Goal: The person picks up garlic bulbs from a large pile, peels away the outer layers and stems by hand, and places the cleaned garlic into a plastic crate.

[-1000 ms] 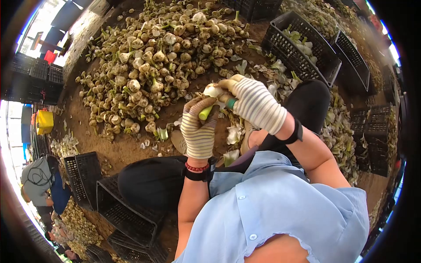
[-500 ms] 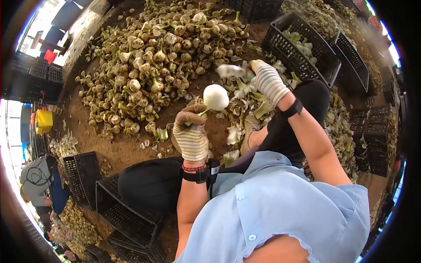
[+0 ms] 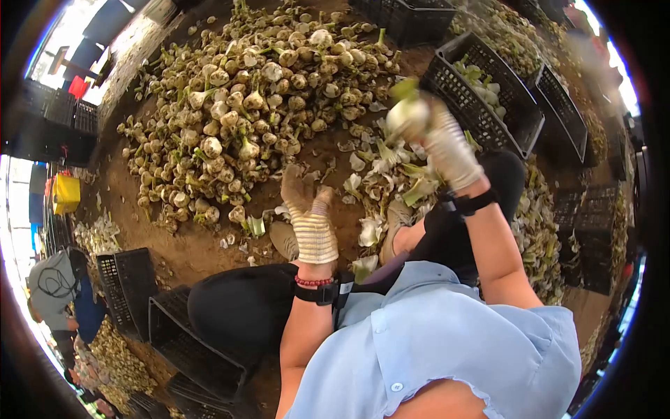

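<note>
My left hand (image 3: 310, 220), in a striped, soil-stained glove, has its fingers apart with nothing in them, over bare soil in front of the garlic pile (image 3: 237, 112). My right hand (image 3: 450, 143), gloved the same way and smeared by motion, is up near the black crate on the right. At its fingers is a whitish garlic bulb (image 3: 408, 120) with a green stem end. No tool can be made out in the blur. Peeled skins and cut stalks (image 3: 391, 164) lie below that hand.
A black crate (image 3: 481, 98) holding pale bulbs stands at the upper right, with another crate (image 3: 562, 108) beside it. More crates (image 3: 199, 335) sit by my left knee. At the far left another person (image 3: 66, 286) bends near a yellow container (image 3: 66, 194).
The white bulb has gone from my left hand to my right, which has moved up and right towards the crate. My left fingers have opened. The blurred green-handled tool no longer shows.
</note>
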`<state>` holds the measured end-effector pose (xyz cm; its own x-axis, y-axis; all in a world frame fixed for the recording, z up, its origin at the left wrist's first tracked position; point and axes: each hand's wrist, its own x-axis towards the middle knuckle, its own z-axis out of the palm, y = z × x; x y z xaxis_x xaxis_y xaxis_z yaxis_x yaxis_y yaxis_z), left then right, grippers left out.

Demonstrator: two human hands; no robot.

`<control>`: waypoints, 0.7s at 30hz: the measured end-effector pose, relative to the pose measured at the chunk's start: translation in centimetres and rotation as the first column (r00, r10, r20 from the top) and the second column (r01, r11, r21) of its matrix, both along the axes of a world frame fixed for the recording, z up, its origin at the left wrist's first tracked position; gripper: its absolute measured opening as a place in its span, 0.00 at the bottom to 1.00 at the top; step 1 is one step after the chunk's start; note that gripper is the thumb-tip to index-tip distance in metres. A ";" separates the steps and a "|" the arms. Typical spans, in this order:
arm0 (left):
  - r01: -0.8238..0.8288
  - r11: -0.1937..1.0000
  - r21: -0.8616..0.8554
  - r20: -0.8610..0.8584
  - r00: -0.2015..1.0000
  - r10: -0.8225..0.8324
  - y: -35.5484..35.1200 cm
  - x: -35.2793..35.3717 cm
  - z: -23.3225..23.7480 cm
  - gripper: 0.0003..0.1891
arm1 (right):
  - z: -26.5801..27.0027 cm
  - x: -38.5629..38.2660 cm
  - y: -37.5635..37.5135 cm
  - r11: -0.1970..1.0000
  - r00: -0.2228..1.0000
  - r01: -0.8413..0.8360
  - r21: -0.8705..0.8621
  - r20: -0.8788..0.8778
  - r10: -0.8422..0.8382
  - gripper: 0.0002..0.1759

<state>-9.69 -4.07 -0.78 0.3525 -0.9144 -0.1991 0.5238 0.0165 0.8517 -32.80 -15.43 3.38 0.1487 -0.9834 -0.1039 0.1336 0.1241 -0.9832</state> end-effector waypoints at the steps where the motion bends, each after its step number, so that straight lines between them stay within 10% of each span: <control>1: 0.026 1.000 0.011 0.012 1.000 -0.026 0.1 0.2 -0.7 0.41 | -0.2 -2.7 -1.8 0.986 0.866 0.090 0.143 0.478 -0.148 0.21; 3: 0.037 0.998 0.054 0.001 0.999 -0.037 -0.4 -0.5 -1.8 0.40 | -0.9 -5.4 -5.1 0.932 0.785 0.362 -0.034 0.550 -0.284 0.16; 4: 0.059 0.994 0.093 -0.011 0.998 -0.059 -0.7 -0.8 -2.6 0.40 | -1.4 -7.4 -6.0 0.993 0.666 0.029 0.115 0.738 -0.105 0.15; 6: 0.081 0.991 0.102 0.016 0.996 -0.083 -1.2 -0.9 -4.6 0.39 | -4.9 -5.0 -9.0 0.890 0.764 0.413 0.191 0.459 -0.453 0.16; 10: 0.108 0.984 0.144 0.045 0.992 -0.116 -1.9 -0.7 -4.4 0.36 | -11.6 3.2 -13.1 0.973 0.970 0.122 0.194 -0.232 -0.075 0.24; 14: 0.061 0.970 0.237 0.039 0.997 -0.072 -2.3 -0.1 -4.2 0.29 | -19.9 7.8 -19.6 0.973 0.274 -0.126 0.195 -0.936 0.223 0.34; 16: 0.048 0.960 0.275 0.071 0.995 -0.071 -2.5 0.4 -4.5 0.28 | -19.0 9.7 -21.0 0.917 0.256 -0.085 0.389 -0.881 0.397 0.35; 19: 0.045 0.951 0.306 0.062 0.996 -0.067 -2.5 1.3 -5.7 0.28 | -19.6 10.7 -22.2 0.941 0.025 -0.109 0.320 -0.946 0.324 0.35; 21: 0.045 0.949 0.312 0.021 0.998 -0.054 -2.3 1.7 -5.6 0.26 | -18.3 10.1 -21.4 0.956 0.076 -0.160 0.247 -0.962 0.261 0.29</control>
<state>-8.02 -6.40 -6.37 0.3179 -0.8251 -0.4671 0.4925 -0.2772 0.8250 -22.72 -36.84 -14.88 0.0660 -0.9150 -0.3980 -0.9774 0.0209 -0.2102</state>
